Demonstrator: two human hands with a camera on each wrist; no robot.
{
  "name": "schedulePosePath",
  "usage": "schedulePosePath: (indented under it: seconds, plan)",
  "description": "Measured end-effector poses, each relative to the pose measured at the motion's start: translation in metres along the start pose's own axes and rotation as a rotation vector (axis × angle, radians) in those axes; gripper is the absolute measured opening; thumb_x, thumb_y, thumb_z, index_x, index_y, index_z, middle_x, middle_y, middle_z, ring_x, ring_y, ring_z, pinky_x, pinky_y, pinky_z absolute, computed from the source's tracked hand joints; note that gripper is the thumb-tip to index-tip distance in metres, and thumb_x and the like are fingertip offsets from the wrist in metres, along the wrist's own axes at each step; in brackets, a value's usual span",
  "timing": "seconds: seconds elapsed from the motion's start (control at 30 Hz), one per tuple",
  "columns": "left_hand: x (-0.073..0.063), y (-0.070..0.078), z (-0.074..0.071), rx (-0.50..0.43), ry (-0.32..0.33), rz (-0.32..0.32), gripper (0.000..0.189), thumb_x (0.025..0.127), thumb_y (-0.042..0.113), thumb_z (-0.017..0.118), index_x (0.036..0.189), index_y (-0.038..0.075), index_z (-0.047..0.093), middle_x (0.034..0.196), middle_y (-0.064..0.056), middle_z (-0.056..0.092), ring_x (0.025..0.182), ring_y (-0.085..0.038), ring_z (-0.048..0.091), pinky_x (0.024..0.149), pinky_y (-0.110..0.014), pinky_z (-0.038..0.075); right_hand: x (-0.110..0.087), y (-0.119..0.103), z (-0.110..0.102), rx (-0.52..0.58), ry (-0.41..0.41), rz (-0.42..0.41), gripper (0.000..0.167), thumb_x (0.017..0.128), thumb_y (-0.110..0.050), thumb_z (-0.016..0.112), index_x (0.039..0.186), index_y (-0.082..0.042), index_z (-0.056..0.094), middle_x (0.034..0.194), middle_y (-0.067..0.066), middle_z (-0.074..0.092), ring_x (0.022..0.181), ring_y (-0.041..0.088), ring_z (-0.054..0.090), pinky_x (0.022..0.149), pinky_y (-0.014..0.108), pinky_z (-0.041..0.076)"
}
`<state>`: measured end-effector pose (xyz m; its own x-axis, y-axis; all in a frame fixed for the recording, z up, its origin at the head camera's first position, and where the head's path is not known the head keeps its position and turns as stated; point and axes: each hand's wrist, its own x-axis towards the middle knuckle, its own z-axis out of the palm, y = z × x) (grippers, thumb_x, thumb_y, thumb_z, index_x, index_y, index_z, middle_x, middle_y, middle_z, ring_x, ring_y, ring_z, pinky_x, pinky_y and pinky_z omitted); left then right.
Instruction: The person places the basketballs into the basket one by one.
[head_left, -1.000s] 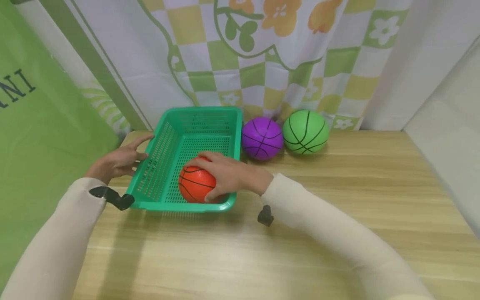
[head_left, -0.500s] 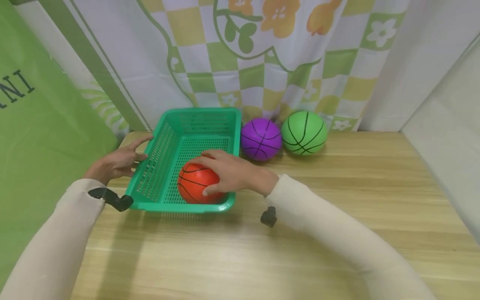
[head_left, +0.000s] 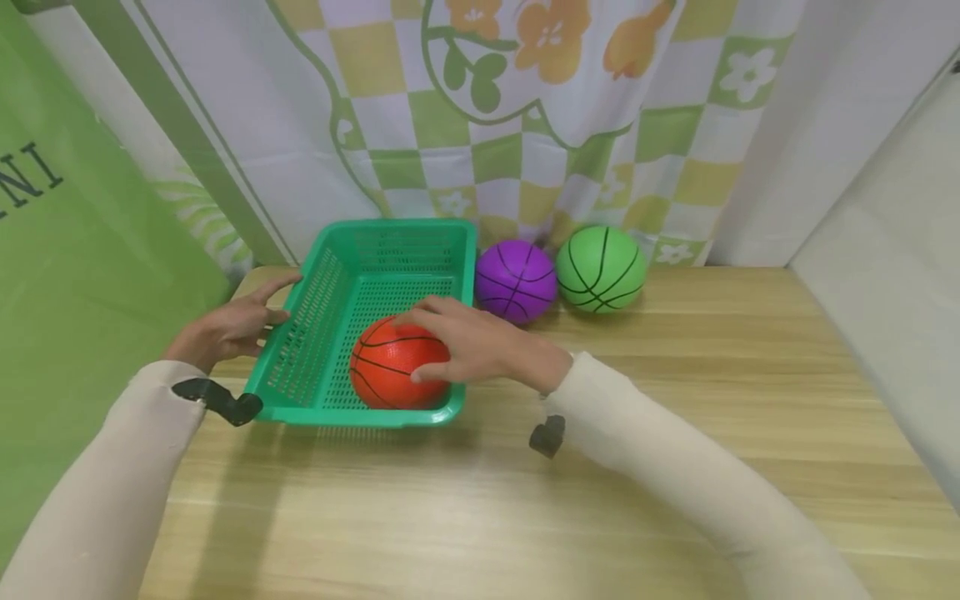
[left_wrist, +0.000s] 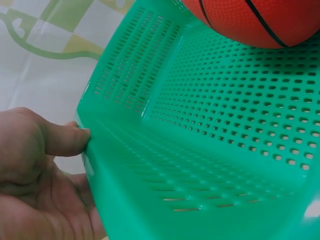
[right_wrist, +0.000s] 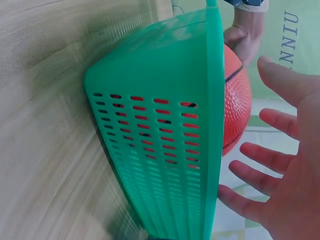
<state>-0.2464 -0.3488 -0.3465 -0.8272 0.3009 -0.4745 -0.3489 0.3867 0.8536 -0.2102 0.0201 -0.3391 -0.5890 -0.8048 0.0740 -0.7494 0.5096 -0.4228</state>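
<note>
An orange-red toy basketball sits inside a green plastic basket, at its near right part. My right hand is over the ball's right side with fingers spread; in the right wrist view, a gap shows between those fingers and the ball. At the basket's left side, my left hand touches the outside of the rim. The left wrist view shows its thumb against the rim, with the other fingers partly hidden behind the basket wall.
A purple ball stands close to the basket's right wall, and a green ball is beside it. Behind them hangs a checked, flowered curtain. All stand on a wooden table; a pale wall rises at the right.
My right hand has loosened from the orange-red ball and drawn slightly right, its fingers spreading. The ball stays in the basket. My left hand keeps its place at the rim; the view shifts slightly.
</note>
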Motion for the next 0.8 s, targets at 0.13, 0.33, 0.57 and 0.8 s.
schedulePosePath:
  seconds: [0.13, 0.33, 0.57, 0.8]
  plan:
    - [0.001, -0.001, 0.000, -0.001, 0.002, -0.002, 0.072, 0.109, 0.005, 0.030, 0.160, 0.032, -0.012, 0.154, -0.038, 0.012, 0.125, -0.049, 0.045, 0.085, -0.054, 0.054, -0.007, 0.005, -0.004, 0.036, 0.021, -0.009, 0.062, 0.093, -0.042, 0.070, 0.147, -0.020, 0.049, 0.138, 0.002, 0.050, 0.125, 0.019, 0.048, 0.099, 0.041, 0.046]
    - [0.002, -0.001, 0.001, -0.001, 0.012, -0.009, 0.071, 0.109, 0.005, 0.030, 0.160, 0.032, -0.011, 0.146, -0.036, 0.026, 0.114, -0.038, 0.056, 0.084, -0.054, 0.054, -0.014, 0.014, -0.011, 0.103, 0.060, -0.023, 0.060, 0.093, -0.037, 0.072, 0.145, -0.015, 0.051, 0.141, 0.003, 0.050, 0.129, 0.019, 0.045, 0.104, 0.042, 0.042]
    - [0.002, 0.001, 0.001, 0.009, 0.006, -0.009, 0.072, 0.109, 0.005, 0.030, 0.160, 0.032, -0.012, 0.150, -0.037, 0.019, 0.119, -0.042, 0.052, 0.085, -0.054, 0.054, -0.027, 0.028, -0.019, 0.189, 0.077, -0.002, 0.064, 0.092, -0.033, 0.074, 0.147, -0.013, 0.049, 0.145, 0.006, 0.047, 0.132, 0.022, 0.043, 0.107, 0.043, 0.039]
    - [0.002, 0.000, 0.001, 0.003, -0.007, -0.010, 0.073, 0.108, 0.004, 0.029, 0.159, 0.032, -0.015, 0.155, -0.038, 0.005, 0.133, -0.058, 0.029, 0.086, -0.055, 0.052, -0.042, 0.046, -0.023, 0.251, 0.129, -0.032, 0.066, 0.092, -0.032, 0.075, 0.146, -0.006, 0.048, 0.144, 0.008, 0.050, 0.126, 0.028, 0.049, 0.106, 0.041, 0.040]
